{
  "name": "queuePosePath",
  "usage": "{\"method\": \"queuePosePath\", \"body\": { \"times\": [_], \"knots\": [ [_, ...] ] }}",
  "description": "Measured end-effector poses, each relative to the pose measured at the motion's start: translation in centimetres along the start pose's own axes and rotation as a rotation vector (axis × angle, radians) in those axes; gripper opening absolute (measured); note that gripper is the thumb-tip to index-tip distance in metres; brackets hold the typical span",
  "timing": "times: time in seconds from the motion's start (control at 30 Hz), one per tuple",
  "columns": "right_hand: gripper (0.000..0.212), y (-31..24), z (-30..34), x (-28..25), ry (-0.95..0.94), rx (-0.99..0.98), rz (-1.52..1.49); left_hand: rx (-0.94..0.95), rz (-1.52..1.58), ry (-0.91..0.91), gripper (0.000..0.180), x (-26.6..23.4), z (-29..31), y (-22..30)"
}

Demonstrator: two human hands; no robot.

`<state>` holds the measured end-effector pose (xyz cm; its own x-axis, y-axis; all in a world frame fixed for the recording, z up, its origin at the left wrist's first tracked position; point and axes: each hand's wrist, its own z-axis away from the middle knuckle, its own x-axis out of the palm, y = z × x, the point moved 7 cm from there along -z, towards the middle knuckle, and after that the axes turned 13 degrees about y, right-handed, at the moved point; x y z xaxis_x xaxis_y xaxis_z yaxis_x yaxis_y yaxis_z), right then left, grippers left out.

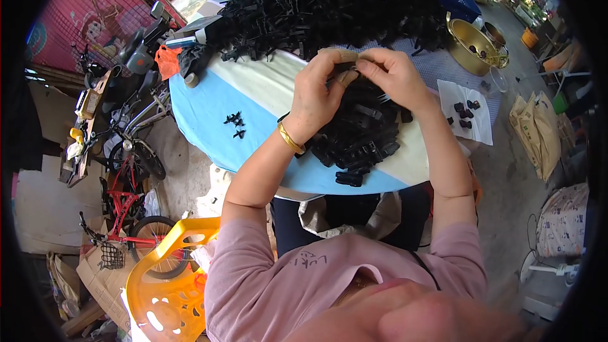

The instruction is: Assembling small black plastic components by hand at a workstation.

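Observation:
My left hand [318, 92] and my right hand [399, 81] meet above the middle of the table, fingertips pinched together. Between them is a small dark piece, mostly hidden by the fingers, so I cannot make out its kind. A gold bracelet [291, 138] circles my left wrist. Below both hands lies a smaller heap of black plastic pieces [364, 130], some of them long and clip-like. Just beyond the fingers rises a large mound of small black plastic parts [329, 6]. Several tiny black parts [235, 121] lie apart on the blue cloth, left of my left hand.
A blue and cream cloth covers the round table [209, 111]. On its right stand a gold-coloured metal pot [468, 54] and a white sheet [481, 132] with several dark pieces. A yellow plastic chair [166, 278] and red bicycle [126, 209] are left; a paper sack [535, 133] is right.

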<state>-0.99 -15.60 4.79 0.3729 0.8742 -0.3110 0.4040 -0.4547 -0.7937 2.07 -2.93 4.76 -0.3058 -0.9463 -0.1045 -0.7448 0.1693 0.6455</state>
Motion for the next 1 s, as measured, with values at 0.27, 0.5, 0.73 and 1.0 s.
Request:
{"method": "queuePosePath", "body": {
  "times": [0.27, 0.5, 0.73, 1.0],
  "knots": [
    [0.034, 12.7, -2.4, -18.1, 0.801, 0.029, 0.949, -0.218, -0.114, -0.301, 0.044, 1.4, -0.4, -0.1],
    [0.030, 15.5, -2.5, -16.8, 0.528, 0.375, 0.942, -0.172, -0.102, -0.348, 0.034, 1.4, -0.2, -0.7],
    [0.015, 3.3, -2.7, -8.4, 0.438, -0.066, 0.060, -0.507, 0.248, -0.065, 0.057, -0.3, -0.7, -5.0],
    [0.006, -4.5, 0.6, 0.2, 0.071, -0.398, 0.063, -0.426, 0.340, -0.213, 0.076, 0.2, -0.9, -2.6]
  ]
}}
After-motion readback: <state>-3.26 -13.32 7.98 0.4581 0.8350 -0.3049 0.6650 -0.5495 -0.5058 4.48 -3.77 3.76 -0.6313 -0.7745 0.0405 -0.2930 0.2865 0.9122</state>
